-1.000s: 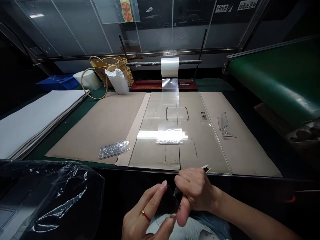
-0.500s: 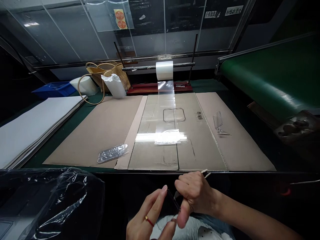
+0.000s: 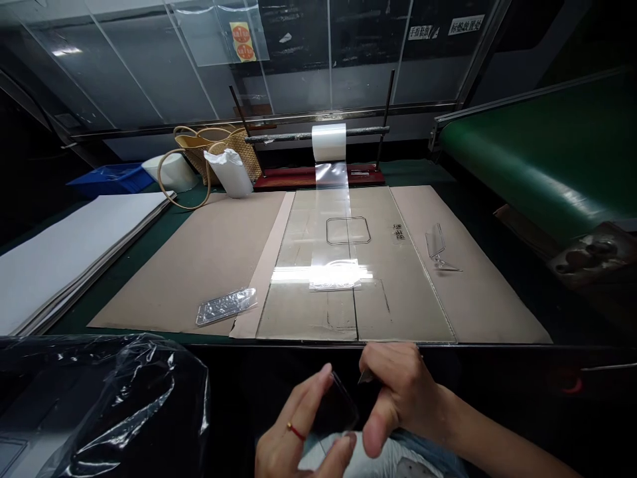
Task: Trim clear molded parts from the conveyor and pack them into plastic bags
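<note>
My left hand (image 3: 303, 425) grips a thin, dark, glossy rectangular panel (image 3: 340, 402) by its edges, between thumb and fingertips, below the table's front edge. To its right, my right hand (image 3: 401, 388) is closed around a small tool with a pointed metal blade (image 3: 366, 377), most of it hidden in the fist. The blade is now apart from the panel, and the right thumb points down near the panel's right side. On the table lies a clear plastic-wrapped flat piece (image 3: 226, 306).
A roll of clear film (image 3: 329, 143) hangs on a bar, its strip lying over a glass sheet (image 3: 318, 312). Clear plastic pieces (image 3: 438, 247) rest at right, beside a green conveyor belt (image 3: 537, 146). White sheets (image 3: 74, 245) and a black plastic-covered object (image 3: 139, 405) are at left.
My right hand has moved right, away from the panel, drawing the blade off it. My left hand has tilted the panel so more of its dark face shows.
</note>
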The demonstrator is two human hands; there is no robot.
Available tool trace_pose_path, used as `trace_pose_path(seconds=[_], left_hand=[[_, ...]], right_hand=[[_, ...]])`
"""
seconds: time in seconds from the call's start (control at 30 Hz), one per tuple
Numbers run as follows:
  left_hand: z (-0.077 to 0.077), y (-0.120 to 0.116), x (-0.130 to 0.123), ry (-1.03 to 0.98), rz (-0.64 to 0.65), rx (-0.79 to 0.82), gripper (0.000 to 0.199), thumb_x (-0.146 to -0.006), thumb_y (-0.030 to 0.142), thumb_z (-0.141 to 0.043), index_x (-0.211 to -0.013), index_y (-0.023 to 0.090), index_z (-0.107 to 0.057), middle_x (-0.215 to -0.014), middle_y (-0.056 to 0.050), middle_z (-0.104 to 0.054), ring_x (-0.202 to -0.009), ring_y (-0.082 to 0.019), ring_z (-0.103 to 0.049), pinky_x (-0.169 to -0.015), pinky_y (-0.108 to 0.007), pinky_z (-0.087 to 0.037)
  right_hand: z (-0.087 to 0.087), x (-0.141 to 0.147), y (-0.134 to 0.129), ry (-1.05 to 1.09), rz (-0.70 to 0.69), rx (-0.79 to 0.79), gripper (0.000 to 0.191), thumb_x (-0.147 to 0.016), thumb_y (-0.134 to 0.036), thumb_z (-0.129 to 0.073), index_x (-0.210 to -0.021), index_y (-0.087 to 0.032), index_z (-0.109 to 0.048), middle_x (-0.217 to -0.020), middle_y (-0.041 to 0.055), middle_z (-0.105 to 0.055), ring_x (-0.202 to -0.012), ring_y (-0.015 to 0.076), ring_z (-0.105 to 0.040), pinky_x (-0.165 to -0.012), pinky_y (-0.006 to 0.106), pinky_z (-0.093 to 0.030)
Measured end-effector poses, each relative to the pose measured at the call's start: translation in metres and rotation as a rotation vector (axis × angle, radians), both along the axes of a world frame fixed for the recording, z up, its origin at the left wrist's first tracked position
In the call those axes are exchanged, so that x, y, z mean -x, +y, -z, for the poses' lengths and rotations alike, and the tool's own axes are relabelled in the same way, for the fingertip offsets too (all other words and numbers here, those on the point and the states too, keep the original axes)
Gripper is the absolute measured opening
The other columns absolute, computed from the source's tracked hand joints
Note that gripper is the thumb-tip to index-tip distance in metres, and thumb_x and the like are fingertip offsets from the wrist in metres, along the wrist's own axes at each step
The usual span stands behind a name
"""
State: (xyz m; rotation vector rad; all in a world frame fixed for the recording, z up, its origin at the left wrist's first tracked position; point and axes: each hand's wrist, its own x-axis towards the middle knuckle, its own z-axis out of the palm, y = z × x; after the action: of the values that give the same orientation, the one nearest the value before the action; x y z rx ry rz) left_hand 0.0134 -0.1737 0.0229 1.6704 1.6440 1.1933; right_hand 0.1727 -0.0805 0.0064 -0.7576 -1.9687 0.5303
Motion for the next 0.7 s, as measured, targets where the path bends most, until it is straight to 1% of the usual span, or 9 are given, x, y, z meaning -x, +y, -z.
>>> trace_pose_path(seconds=[0.07, 0.17, 0.23, 0.27, 0.37, 0.43, 0.53, 0.63, 0.7], left_hand=[[-0.001, 0.01, 0.001, -0.239, 0.012, 0.09, 0.053, -0.074, 0.022, -0.065, -0.123, 0.031, -0.047, -0.117, -0.002, -0.06, -0.108, -0.02, -0.056, -0.093, -0.027, -0.045], [0.003, 0.024, -0.005, -0.657, 0.056, 0.084, 0.055, -0.071, 0.035, -0.07, -0.121, 0.03, -0.047, -0.118, -0.005, -0.06, -0.114, -0.024, -0.052, -0.097, -0.032, -0.042], [0.007, 0.033, -0.012, -0.772, 0.127, 0.042, 0.059, -0.07, 0.041, -0.069, -0.122, 0.031, -0.044, -0.12, -0.007, -0.059, -0.115, -0.025, -0.051, -0.097, -0.033, -0.042], [0.008, 0.039, -0.014, -0.741, 0.177, 0.026, 0.062, -0.072, 0.046, -0.065, -0.126, 0.031, -0.04, -0.123, -0.007, -0.057, -0.115, -0.025, -0.05, -0.097, -0.034, -0.043], [0.014, 0.069, -0.008, -0.204, 0.26, -0.095, 0.057, -0.084, 0.05, -0.044, -0.134, 0.027, -0.028, -0.127, -0.01, -0.052, -0.115, -0.022, -0.051, -0.093, -0.035, -0.047], [0.019, 0.1, 0.003, 0.217, 0.228, -0.196, 0.04, -0.089, 0.034, -0.043, -0.127, 0.025, -0.04, -0.122, -0.008, -0.056, -0.112, -0.021, -0.053, -0.092, -0.037, -0.047], [0.027, 0.149, 0.021, 0.43, 0.238, -0.245, 0.025, -0.082, 0.02, -0.056, -0.107, 0.019, -0.059, -0.11, -0.01, -0.062, -0.108, -0.027, -0.052, -0.089, -0.048, -0.045], [0.031, 0.182, 0.028, 0.601, 0.342, -0.305, 0.009, -0.081, 0.015, -0.057, -0.088, 0.015, -0.063, -0.091, -0.006, -0.065, -0.089, -0.021, -0.059, -0.077, -0.041, -0.05], [0.03, 0.19, 0.029, 0.695, 0.398, -0.368, 0.008, -0.084, 0.013, -0.053, -0.084, 0.012, -0.061, -0.084, -0.003, -0.064, -0.081, -0.016, -0.06, -0.072, -0.035, -0.051]], right_hand=[[-0.007, -0.004, -0.001, 0.042, -0.072, 0.197, 0.069, -0.06, -0.081, -0.042, -0.076, -0.016, -0.057, -0.057, -0.0014, -0.051, -0.047, 0.0083, -0.045, -0.045, 0.021, -0.035], [-0.012, -0.008, -0.007, 0.014, -0.233, 0.486, 0.068, -0.066, -0.067, -0.057, -0.113, -0.019, -0.053, -0.094, 0.0065, -0.063, -0.077, 0.015, -0.06, -0.058, 0.02, -0.047], [-0.013, -0.011, -0.01, 0.015, -0.27, 0.634, 0.055, -0.071, -0.051, -0.063, -0.117, -0.023, -0.052, -0.108, 0.007, -0.06, -0.09, 0.0176, -0.06, -0.064, 0.02, -0.05], [-0.013, -0.014, -0.011, 0.026, -0.247, 0.687, 0.049, -0.072, -0.045, -0.064, -0.114, -0.024, -0.054, -0.111, 0.0067, -0.059, -0.094, 0.0185, -0.059, -0.066, 0.02, -0.051], [-0.017, -0.031, -0.005, 0.029, -0.053, 0.746, 0.04, -0.072, -0.038, -0.064, -0.109, -0.024, -0.059, -0.114, 0.0071, -0.058, -0.098, 0.021, -0.058, -0.07, 0.023, -0.052], [-0.025, -0.046, 0.006, -0.065, 0.068, 0.732, 0.039, -0.073, -0.04, -0.063, -0.11, -0.026, -0.06, -0.116, 0.0069, -0.057, -0.101, 0.0214, -0.057, -0.072, 0.023, -0.053], [-0.039, -0.063, 0.025, -0.24, 0.119, 0.651, 0.039, -0.076, -0.042, -0.06, -0.112, -0.028, -0.058, -0.118, 0.005, -0.055, -0.105, 0.0207, -0.054, -0.079, 0.026, -0.052], [-0.047, -0.069, 0.039, -0.324, 0.11, 0.605, 0.04, -0.078, -0.043, -0.056, -0.116, -0.029, -0.053, -0.119, 0.0039, -0.053, -0.102, 0.019, -0.055, -0.08, 0.027, -0.052], [-0.05, -0.068, 0.046, -0.363, 0.109, 0.594, 0.039, -0.08, -0.043, -0.054, -0.116, -0.029, -0.052, -0.119, 0.0034, -0.052, -0.095, 0.0176, -0.057, -0.074, 0.026, -0.053]])
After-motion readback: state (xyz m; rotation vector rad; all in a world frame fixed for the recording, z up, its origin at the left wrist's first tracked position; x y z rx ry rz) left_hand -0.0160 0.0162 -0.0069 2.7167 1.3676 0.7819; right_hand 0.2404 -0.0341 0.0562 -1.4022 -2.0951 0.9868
